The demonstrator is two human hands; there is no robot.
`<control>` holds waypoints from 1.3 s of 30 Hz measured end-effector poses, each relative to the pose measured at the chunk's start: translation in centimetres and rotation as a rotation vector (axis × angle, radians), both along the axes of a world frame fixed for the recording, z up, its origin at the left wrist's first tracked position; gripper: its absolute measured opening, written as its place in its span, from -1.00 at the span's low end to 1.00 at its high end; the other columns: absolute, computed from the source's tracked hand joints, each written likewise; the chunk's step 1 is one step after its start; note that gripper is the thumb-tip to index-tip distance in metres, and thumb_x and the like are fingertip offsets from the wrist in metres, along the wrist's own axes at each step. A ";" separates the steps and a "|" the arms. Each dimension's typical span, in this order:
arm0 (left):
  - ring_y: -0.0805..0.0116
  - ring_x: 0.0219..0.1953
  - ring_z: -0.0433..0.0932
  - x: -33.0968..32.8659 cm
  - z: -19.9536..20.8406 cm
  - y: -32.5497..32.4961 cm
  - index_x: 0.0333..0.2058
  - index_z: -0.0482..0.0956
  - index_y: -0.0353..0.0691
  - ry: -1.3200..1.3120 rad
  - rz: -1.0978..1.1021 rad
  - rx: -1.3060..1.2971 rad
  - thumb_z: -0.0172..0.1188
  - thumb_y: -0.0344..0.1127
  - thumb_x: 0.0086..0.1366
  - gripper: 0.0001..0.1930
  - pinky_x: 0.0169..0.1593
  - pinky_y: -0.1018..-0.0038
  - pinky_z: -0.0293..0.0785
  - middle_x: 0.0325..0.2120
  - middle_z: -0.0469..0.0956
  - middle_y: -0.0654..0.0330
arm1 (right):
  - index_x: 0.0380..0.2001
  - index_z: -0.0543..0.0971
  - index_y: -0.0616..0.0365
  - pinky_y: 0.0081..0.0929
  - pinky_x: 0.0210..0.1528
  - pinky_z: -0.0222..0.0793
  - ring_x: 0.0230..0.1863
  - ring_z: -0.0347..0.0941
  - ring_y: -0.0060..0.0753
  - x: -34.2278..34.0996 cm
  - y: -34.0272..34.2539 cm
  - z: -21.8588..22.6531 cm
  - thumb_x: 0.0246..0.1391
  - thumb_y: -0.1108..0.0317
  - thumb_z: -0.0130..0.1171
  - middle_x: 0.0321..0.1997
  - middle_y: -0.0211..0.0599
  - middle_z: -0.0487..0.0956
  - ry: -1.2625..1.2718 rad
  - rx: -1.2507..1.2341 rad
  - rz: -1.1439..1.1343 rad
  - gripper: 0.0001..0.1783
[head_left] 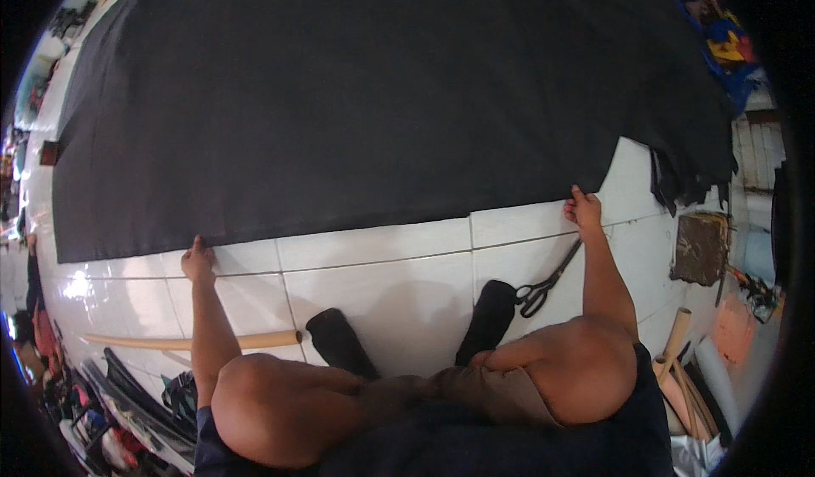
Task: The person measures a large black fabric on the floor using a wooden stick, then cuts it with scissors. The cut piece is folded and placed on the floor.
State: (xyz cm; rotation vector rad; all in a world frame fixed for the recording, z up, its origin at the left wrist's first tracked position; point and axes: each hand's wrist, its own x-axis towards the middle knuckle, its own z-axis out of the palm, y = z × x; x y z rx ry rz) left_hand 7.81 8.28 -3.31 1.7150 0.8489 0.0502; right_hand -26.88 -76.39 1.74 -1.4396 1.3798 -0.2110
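A large sheet of black fabric (365, 103) lies spread over the white tiled floor in front of me. Its near edge runs almost straight between my two hands. My left hand (199, 260) pinches that edge toward the left, thumb and fingers closed on it. Farther right, my right hand (583, 208) grips the same edge close to where a notch is cut out of the cloth. Just below my right hand, black-handled scissors (536, 294) lie on the tiles, partly hidden behind my forearm.
A cardboard tube (255, 339) lies left of my feet. Dark rolled material (136, 401) is at lower left. A brown block (700, 248) sits on the right, above several upright rolls (679, 350). A small dark block (49, 153) touches the sheet's left edge. Colourful cloth (730, 48) is heaped at upper right.
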 end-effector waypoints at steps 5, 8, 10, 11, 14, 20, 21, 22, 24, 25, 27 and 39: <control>0.32 -0.54 0.47 0.1 0.2 1.3 -0.15 0.40 -0.35 -0.022 0.000 0.114 0.44 -0.10 0.21 -0.50 -0.49 0.44 0.46 -0.45 0.49 0.10 | -0.41 0.42 0.15 -0.49 -0.66 0.35 -0.64 0.46 -0.47 1.9 1.4 0.0 0.23 0.17 0.27 -0.58 -0.33 0.49 -0.030 -0.055 0.006 -0.67; 0.01 -0.22 0.52 -1.7 0.6 -3.6 0.13 0.26 -0.39 -0.027 -0.064 0.876 0.43 0.03 0.19 -0.23 -0.16 0.19 0.52 -0.19 0.48 -0.11 | -0.50 0.44 0.11 -0.49 -0.67 0.32 -0.67 0.44 -0.47 1.2 0.5 -0.1 0.22 0.14 0.28 -0.62 -0.34 0.49 0.062 -0.114 0.012 -0.65; -0.29 0.18 0.30 -3.9 3.7 -12.3 0.30 0.18 -0.41 -0.092 -0.341 1.033 0.38 0.12 0.19 -0.07 0.24 0.00 0.28 0.09 0.34 -0.32 | -0.52 0.47 0.14 -0.40 -0.64 0.34 -0.69 0.45 -0.40 -2.8 -1.5 0.2 0.22 0.03 0.25 -0.63 -0.28 0.51 0.093 -0.169 0.051 -0.58; -0.33 0.24 0.26 -4.5 3.6 -11.8 0.31 0.25 -0.32 -0.314 -0.553 1.012 0.34 0.12 0.21 -0.13 0.26 0.00 0.27 0.19 0.27 -0.36 | -0.53 0.49 0.16 -0.36 -0.63 0.35 -0.70 0.45 -0.37 -2.6 -2.0 -0.2 0.22 -0.02 0.24 -0.64 -0.25 0.52 0.061 -0.177 0.101 -0.53; -0.35 0.45 -0.11 -6.0 3.8 -16.9 0.39 0.19 -0.14 -0.062 -0.893 1.111 0.17 0.13 0.33 -0.21 0.43 -0.17 -0.24 0.42 -0.06 -0.26 | -0.42 0.58 0.23 -0.09 -0.30 0.44 -0.45 0.58 -0.01 -3.8 -2.4 -0.8 0.15 -0.32 0.13 -0.53 -0.06 0.60 0.363 -0.777 0.147 -0.31; -0.21 0.49 -0.23 -6.0 5.8 -17.4 0.45 -0.04 -0.21 0.074 -0.885 1.052 0.00 0.26 0.37 -0.10 0.46 -0.12 -0.41 0.45 -0.15 -0.22 | 0.02 0.56 0.07 -0.05 0.16 0.31 0.11 0.42 0.06 9.5 14.5 4.6 0.04 0.16 0.36 0.04 -0.05 0.54 -0.094 -0.891 0.923 -0.52; -0.21 0.50 -0.24 -6.1 5.6 -17.3 0.45 -0.05 -0.21 0.073 -0.877 1.054 0.00 0.27 0.36 -0.10 0.46 -0.12 -0.43 0.45 -0.15 -0.22 | 0.11 0.52 0.01 0.05 0.31 0.18 0.33 0.28 0.04 11.0 18.2 5.8 0.04 0.10 0.35 0.27 -0.05 0.42 -0.078 -0.909 1.123 -0.44; -0.20 0.50 -0.25 -6.5 4.7 -17.2 0.45 -0.06 -0.21 0.076 -0.890 1.050 0.00 0.28 0.36 -0.08 0.46 -0.11 -0.43 0.46 -0.17 -0.21 | 0.27 0.42 -0.07 0.10 0.44 -0.01 0.49 0.06 0.03 11.9 20.6 6.5 0.13 -0.03 0.25 0.45 -0.05 0.21 -0.028 -0.888 1.357 -0.33; -0.19 0.50 -0.27 -6.0 4.8 -16.6 0.46 -0.08 -0.21 0.073 -0.890 1.067 -0.01 0.31 0.35 -0.06 0.46 -0.10 -0.45 0.46 -0.20 -0.20 | 0.38 0.29 -0.14 0.10 0.52 -0.24 0.56 -0.14 0.02 12.5 23.6 6.1 0.21 -0.13 0.13 0.54 -0.11 0.05 -0.012 -0.879 1.583 -0.27; -0.19 0.50 -0.28 -6.0 5.1 -17.0 0.46 -0.09 -0.21 0.096 -0.903 1.056 -0.02 0.33 0.34 -0.05 0.46 -0.10 -0.45 0.46 -0.21 -0.20 | 0.40 0.26 -0.16 0.10 0.53 -0.30 0.57 -0.18 0.02 12.4 23.5 5.4 0.22 -0.14 0.11 0.55 -0.13 0.03 0.049 -0.866 1.632 -0.26; -0.18 0.51 -0.29 -6.0 5.8 -17.5 0.46 -0.09 -0.21 0.142 -0.925 1.032 -0.03 0.35 0.34 -0.04 0.46 -0.09 -0.45 0.47 -0.22 -0.20 | 0.43 0.21 -0.19 0.10 0.55 -0.41 0.59 -0.27 0.02 12.1 21.5 3.7 0.25 -0.18 0.06 0.57 -0.16 -0.02 0.172 -0.842 1.728 -0.24; -0.04 0.12 0.43 -8.3 7.1 -6.4 0.03 0.54 -0.26 -0.237 -0.164 0.983 0.28 -0.07 0.26 -0.53 0.22 0.13 0.30 -0.02 0.51 -0.09 | 0.35 0.31 0.01 0.17 0.40 0.02 0.50 0.01 0.04 5.4 13.9 6.2 0.08 -0.11 0.27 0.50 -0.07 0.11 0.518 -0.869 1.345 -0.16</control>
